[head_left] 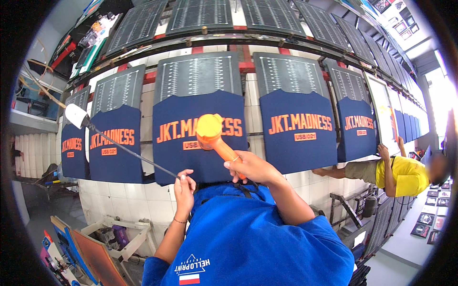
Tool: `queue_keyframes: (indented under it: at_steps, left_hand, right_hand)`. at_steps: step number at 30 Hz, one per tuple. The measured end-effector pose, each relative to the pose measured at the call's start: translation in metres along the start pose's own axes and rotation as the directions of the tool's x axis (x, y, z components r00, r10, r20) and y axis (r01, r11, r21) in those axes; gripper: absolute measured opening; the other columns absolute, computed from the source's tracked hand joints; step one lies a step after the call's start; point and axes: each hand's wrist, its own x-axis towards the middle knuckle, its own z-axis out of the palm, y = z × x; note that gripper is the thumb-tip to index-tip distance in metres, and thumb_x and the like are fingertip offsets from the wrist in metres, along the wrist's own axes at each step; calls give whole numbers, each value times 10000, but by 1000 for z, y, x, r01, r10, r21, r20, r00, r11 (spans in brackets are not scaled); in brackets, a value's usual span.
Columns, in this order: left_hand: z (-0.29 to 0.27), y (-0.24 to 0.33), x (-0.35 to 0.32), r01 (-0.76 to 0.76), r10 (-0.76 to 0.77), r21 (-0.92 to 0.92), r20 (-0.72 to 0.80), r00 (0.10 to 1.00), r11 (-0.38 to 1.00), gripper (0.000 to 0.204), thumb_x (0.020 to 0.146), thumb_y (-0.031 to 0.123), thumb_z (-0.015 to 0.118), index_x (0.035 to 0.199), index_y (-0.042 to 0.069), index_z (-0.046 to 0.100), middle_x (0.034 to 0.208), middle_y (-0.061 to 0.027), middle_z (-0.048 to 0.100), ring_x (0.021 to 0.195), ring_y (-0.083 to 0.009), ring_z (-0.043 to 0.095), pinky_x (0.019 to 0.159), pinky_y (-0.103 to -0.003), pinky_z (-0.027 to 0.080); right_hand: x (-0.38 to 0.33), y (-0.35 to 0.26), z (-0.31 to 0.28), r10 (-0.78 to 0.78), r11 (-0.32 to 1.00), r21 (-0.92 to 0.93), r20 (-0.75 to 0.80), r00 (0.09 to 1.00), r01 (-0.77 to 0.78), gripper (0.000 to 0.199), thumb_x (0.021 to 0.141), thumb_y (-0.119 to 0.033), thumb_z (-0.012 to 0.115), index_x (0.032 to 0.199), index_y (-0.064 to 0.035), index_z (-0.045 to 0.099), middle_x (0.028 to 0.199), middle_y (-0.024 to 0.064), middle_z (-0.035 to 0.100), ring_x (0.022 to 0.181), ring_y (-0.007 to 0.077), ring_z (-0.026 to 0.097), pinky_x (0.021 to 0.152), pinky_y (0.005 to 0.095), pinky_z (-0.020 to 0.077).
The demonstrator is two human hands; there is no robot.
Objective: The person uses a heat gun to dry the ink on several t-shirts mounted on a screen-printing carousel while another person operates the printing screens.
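Note:
My right hand (254, 168) grips the handle of an orange hair dryer (220, 147). Its round yellow-orange end hovers over the orange print on a navy shirt (169, 164), hiding part of the lettering. My left hand (184, 189) has its fingers closed around a dark power cord (131, 155) in front of that shirt's lower edge. Up and to the left, the cord runs to a white connector (76, 116). The shirt lies flat on a dark printing board (198, 74) marked with white scale lines.
More navy shirts with the same orange print lie on boards to the left (114, 164) and right (298, 157). Another row of boards (200, 14) stands beyond a dark rail. At the right, a person in a yellow shirt (400, 176) handles a printing frame (381, 105). Wooden-edged screens (95, 257) lean at lower left.

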Motion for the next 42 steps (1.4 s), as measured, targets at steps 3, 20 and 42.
queue_keyframes:
  at_steps: [3, 20, 42]
  left_hand:
    - [58, -10, -6, 17, -20, 55, 56, 998, 998, 397, 1098, 344, 344, 1172, 38, 586, 643, 14, 470, 553, -51, 394, 496, -215, 321]
    - [148, -95, -31, 129, 148, 633, -366, 919, 763, 259, 1038, 170, 436, 1076, -38, 585, 849, -211, 628, 803, -371, 619, 759, -444, 479]
    - [162, -19, 22, -99, 404, 476, -598, 693, 874, 561, 981, -11, 296, 1540, 31, 324, 801, -160, 707, 849, -216, 708, 852, -331, 517]
  right_hand:
    - [-43, 18, -62, -6, 997, 74, -27, 1000, 8, 355, 964, -352, 644, 1051, -20, 553, 774, 14, 584, 625, 99, 623, 475, 228, 464]
    - [-88, 20, -262, -24, 987, -160, -59, 998, 14, 366, 987, -364, 593, 1050, -6, 555, 783, 59, 637, 655, 127, 665, 475, 239, 490]
    - [-85, 31, -256, 34, 992, -122, 141, 989, -17, 314, 996, -353, 584, 1035, -43, 546, 788, 43, 621, 655, 115, 659, 487, 229, 487]
